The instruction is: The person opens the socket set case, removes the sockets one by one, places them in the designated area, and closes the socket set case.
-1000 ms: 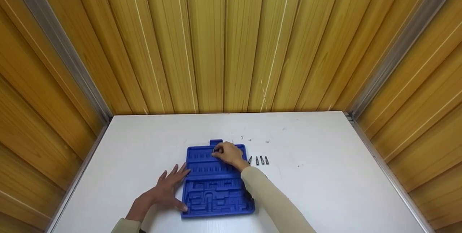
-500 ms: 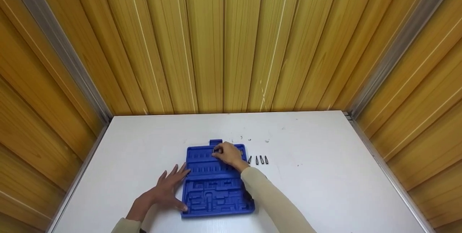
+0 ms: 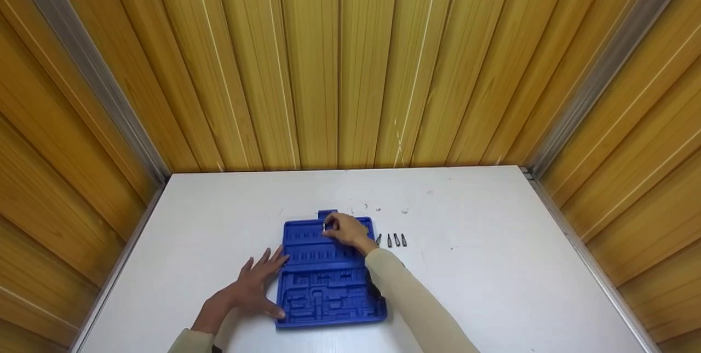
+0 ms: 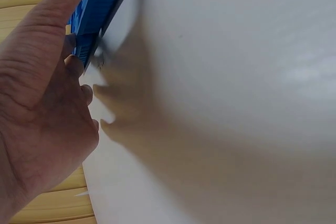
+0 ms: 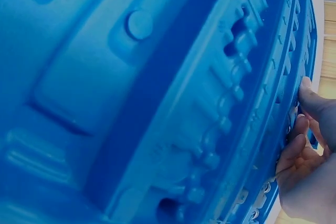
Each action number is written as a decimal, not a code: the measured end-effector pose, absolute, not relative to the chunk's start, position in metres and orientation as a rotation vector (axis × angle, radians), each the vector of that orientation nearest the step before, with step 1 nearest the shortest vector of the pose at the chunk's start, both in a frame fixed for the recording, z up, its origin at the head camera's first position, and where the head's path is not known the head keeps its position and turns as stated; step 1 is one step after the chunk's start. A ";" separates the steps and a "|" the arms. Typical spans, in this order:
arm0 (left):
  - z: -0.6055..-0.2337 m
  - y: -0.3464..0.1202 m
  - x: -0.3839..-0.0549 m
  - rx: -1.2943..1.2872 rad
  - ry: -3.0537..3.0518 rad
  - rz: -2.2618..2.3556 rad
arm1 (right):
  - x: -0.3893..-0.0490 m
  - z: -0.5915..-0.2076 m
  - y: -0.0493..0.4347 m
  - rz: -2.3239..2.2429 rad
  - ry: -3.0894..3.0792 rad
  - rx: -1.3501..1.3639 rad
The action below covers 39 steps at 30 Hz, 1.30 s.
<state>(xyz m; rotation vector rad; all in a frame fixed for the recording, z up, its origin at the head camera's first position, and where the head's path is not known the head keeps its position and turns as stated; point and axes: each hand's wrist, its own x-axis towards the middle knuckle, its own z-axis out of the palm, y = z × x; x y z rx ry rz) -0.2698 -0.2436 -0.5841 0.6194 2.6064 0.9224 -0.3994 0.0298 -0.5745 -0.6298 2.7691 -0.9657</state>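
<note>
Though spotty, white tabletop [image 3: 493, 287], yellow walls [image 3: 350, 68].

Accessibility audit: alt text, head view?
A person's right hand pinches a small metal bit over an open blue plastic case on a white tabletop. The left hand touches the case's left edge; four dark metal bits lie to the right.

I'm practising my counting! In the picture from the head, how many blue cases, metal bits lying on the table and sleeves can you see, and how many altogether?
Blue case: 1
Metal bits lying on the white table: 4
Sleeves: 2
Total: 7
</note>
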 end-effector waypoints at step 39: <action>-0.569 -0.249 -0.263 0.619 2.698 0.813 | -0.391 -0.544 0.075 -1.438 2.440 -0.598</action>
